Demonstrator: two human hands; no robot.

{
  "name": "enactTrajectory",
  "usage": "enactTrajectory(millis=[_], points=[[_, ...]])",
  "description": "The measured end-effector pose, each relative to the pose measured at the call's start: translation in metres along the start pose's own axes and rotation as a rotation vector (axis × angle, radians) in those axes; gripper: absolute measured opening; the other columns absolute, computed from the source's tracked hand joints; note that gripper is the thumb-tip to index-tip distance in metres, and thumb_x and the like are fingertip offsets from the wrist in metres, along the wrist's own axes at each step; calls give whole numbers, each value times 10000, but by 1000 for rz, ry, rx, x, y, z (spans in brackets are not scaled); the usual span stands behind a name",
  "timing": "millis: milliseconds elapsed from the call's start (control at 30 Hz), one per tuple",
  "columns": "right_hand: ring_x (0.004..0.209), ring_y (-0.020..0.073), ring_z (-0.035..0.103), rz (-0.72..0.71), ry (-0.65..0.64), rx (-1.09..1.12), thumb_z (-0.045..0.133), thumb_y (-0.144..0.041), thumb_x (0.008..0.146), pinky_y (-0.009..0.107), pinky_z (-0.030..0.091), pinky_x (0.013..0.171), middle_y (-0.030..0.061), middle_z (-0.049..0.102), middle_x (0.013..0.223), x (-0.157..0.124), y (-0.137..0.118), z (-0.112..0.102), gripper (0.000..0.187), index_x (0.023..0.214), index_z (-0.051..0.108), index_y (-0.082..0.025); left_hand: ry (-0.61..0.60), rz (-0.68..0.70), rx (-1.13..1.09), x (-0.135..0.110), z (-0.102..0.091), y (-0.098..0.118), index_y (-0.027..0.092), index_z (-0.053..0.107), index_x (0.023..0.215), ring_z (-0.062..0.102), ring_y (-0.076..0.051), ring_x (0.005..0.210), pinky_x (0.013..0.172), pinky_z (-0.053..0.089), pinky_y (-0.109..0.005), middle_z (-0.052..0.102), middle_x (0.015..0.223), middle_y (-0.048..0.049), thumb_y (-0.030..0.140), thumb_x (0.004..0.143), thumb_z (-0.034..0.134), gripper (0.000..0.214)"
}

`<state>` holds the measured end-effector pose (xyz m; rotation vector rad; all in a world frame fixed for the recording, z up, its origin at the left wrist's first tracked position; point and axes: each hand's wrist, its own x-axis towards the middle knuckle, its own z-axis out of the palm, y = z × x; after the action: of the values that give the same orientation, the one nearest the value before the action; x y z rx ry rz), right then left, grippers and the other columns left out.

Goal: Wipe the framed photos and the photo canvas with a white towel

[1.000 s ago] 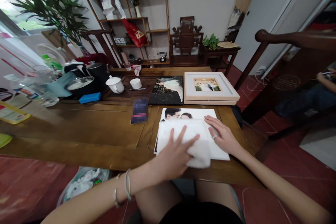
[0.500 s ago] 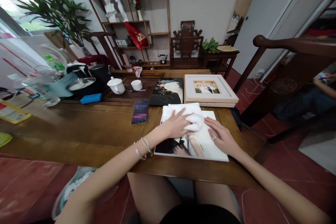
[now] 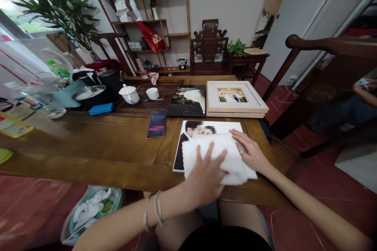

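Observation:
A large photo print [image 3: 188,133] of a couple lies flat near the front edge of the wooden table [image 3: 88,145]. A white towel [image 3: 226,157] covers its lower half. My left hand [image 3: 206,176] presses flat on the towel with the fingers spread. My right hand [image 3: 250,153] rests open on the right side of the print, touching the towel's edge, a ring on one finger.
Behind the print lie a dark photo [image 3: 188,100] and a white framed picture [image 3: 235,98]. A phone [image 3: 156,123] lies to the left. Teapot [image 3: 129,95], cup [image 3: 152,93], pots and a blue sponge [image 3: 100,109] stand at the back left. Another person's arm [image 3: 365,90] shows at the far right.
My left hand has drawn the towel from the top of the print back down to its lower half, uncovering the top of the photo. My right hand has stayed in place.

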<state>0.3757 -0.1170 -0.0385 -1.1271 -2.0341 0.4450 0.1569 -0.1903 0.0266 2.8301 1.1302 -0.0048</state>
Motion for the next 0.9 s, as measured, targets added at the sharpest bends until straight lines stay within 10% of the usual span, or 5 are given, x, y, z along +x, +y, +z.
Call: enactTrajectory(millis=[267, 633, 900], points=[[1263, 277, 483, -15, 1, -15, 435, -233, 891, 527, 386, 1053, 105, 594, 1289, 0, 2, 0, 378, 1232, 599, -240, 35, 65, 113, 47, -3, -50, 156, 659, 1155, 148, -408, 1425, 1117, 220, -600, 246, 1558, -85, 260, 848, 529, 350], [1290, 262, 453, 27, -26, 6, 447, -262, 918, 547, 351, 1069, 77, 564, 1333, -1, 0, -1, 365, 1258, 577, -272, 293, -42, 352, -7, 22, 64, 214, 742, 1026, 429, -460, 1279, 971, 404, -642, 477, 1420, -131, 340, 863, 559, 275], [1306, 291, 430, -12, -46, 52, 491, -135, 769, 558, 328, 1084, 93, 531, 1370, -3, 7, -3, 563, 1317, 536, -252, 201, -246, 385, 54, 9, 11, 137, 710, 1088, 453, -475, 1249, 893, 482, -631, 467, 1420, -170, 182, 879, 489, 308]])
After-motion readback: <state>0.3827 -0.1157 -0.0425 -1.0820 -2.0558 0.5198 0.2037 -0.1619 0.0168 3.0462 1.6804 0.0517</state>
